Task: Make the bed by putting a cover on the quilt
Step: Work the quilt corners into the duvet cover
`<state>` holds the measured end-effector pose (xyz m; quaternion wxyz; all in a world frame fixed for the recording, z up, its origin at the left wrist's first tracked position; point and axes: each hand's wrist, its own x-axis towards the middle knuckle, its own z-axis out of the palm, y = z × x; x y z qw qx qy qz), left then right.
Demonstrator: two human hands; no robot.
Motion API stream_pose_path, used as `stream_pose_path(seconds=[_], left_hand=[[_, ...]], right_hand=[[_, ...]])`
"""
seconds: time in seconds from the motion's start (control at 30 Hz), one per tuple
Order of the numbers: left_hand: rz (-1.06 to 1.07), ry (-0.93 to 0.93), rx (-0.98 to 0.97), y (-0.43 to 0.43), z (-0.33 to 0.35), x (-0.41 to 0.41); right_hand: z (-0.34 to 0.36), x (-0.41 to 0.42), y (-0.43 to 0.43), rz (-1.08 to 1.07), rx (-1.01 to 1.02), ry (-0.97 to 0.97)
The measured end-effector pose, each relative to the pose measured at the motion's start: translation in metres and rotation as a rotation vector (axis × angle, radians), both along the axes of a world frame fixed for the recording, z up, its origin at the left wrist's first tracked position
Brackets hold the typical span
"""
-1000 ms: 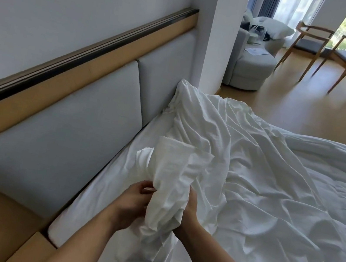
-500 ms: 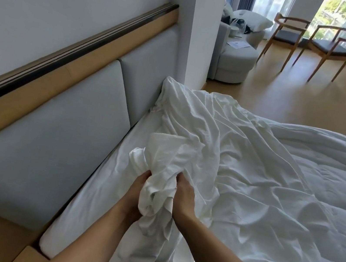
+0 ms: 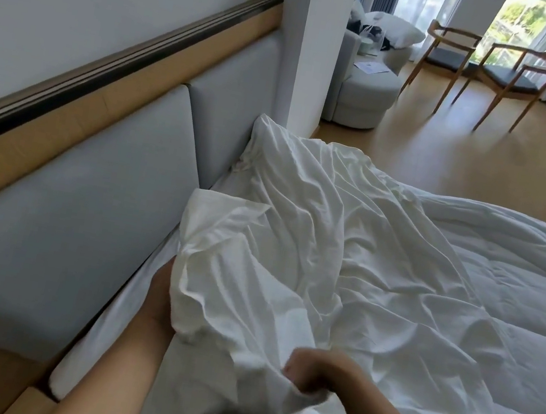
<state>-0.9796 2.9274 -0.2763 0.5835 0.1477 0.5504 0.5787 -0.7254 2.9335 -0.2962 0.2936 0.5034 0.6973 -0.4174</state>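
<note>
white crumpled cover (image 3: 294, 246) lies bunched over the white quilt (image 3: 511, 283).

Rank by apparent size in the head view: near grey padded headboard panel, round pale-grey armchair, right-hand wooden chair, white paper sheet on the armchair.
1. Near grey padded headboard panel, nearness helping.
2. Round pale-grey armchair and right-hand wooden chair: alike, unranked.
3. White paper sheet, smallest.
</note>
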Motion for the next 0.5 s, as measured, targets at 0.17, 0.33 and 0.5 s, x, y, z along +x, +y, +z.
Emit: stream_pose_path(seconds=[0.17, 0.33, 0.5], left_hand=[[-0.159, -0.351, -0.063, 0.01, -0.008, -0.009], [-0.208, -0.291, 0.022, 0.013, -0.012, 0.004], [-0.237, -0.255, 0.042, 0.014, -0.008, 0.004]], right_hand=[[-0.017, -0.001, 0.007, -0.15, 0.323, 0.076], [0.016, -0.067, 0.025, -0.834, 0.384, 0.698], [0.02, -0.1, 0.021, -0.858, 0.58, 0.709]])
